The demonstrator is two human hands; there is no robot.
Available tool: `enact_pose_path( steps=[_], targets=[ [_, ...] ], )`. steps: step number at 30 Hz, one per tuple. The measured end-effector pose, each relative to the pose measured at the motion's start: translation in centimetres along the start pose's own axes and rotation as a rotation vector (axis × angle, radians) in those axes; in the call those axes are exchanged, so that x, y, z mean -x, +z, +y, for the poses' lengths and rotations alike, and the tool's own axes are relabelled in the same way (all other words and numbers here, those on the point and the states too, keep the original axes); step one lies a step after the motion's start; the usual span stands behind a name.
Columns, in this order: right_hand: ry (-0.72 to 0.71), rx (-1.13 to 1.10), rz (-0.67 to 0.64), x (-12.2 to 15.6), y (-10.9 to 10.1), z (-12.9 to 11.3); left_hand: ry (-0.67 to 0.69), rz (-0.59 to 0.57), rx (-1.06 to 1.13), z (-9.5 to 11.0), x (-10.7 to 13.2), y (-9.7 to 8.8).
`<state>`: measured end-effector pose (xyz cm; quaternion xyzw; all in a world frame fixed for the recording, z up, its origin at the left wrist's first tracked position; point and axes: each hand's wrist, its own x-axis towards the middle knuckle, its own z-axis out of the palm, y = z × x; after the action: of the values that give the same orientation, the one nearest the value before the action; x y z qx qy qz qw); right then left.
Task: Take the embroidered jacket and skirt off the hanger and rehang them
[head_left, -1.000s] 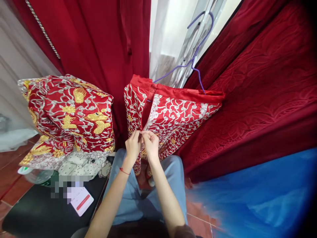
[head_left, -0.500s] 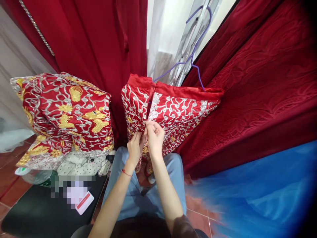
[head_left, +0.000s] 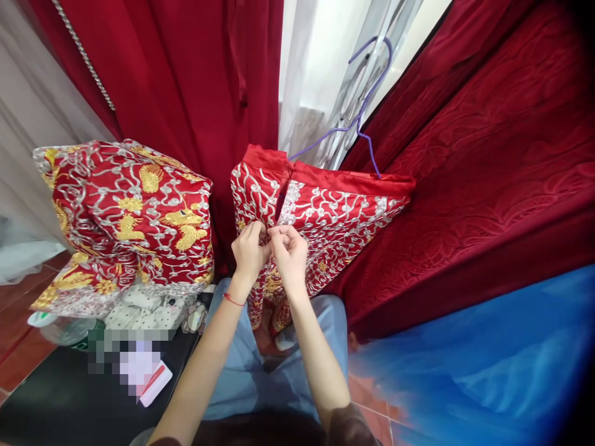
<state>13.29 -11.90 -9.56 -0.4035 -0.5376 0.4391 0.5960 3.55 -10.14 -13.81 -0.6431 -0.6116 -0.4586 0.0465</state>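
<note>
A red garment with silver and gold embroidery hangs from a purple hanger in front of me. It has a slit opening running down from its red waistband. My left hand and my right hand meet at that slit, each pinching one edge of the cloth. The fingertips touch each other. What sits between them is too small to make out. A red string is tied round my left wrist.
A second red embroidered garment lies heaped at the left over white spotted cloth. Below it a black surface carries a red and white card. Red curtains hang behind; a red patterned fabric fills the right.
Both hands have climbed a little up the slit and now sit side by side, pinched together, closer to the waistband.
</note>
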Motion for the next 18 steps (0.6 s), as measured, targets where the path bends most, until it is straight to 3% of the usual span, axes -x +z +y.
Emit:
enact_pose_path(
  steps=[5,12,18],
  targets=[
    [0.032,-0.112,0.003,-1.4,0.2,-1.1,0.038,-0.092,-0.026,1.3,-0.5,0.4],
    [-0.046,-0.035,0.037,-3.4,1.4,-3.6,-0.03,-0.047,-0.029,1.5,1.1,0.6],
    [-0.116,0.079,0.084,-7.8,1.5,-5.4,-0.014,-0.044,-0.054,2.2,1.2,0.5]
  ],
)
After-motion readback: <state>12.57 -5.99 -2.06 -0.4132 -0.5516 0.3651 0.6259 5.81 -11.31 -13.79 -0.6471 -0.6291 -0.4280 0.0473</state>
